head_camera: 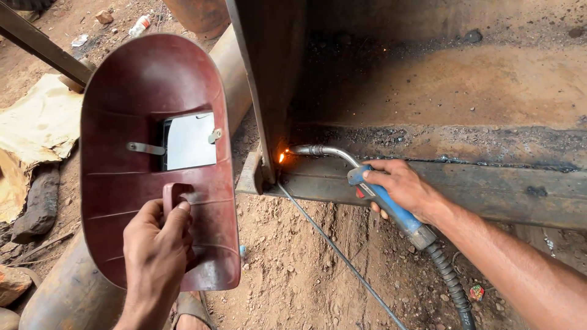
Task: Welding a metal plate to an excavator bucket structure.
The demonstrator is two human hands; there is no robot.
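Right hand (406, 189), fingers closed on the welding torch (382, 198), points its nozzle left at the glowing steel corner (281, 157); left hand (156, 244) grips the face shield (153, 159) handle, further left.

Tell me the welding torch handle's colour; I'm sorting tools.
Blue, with a small red trigger, on the welding torch handle in the head view.

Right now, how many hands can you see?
2. The left hand holds the handle of the red welding mask at lower left. The right hand grips the blue welding torch at right, beside the steel beam.
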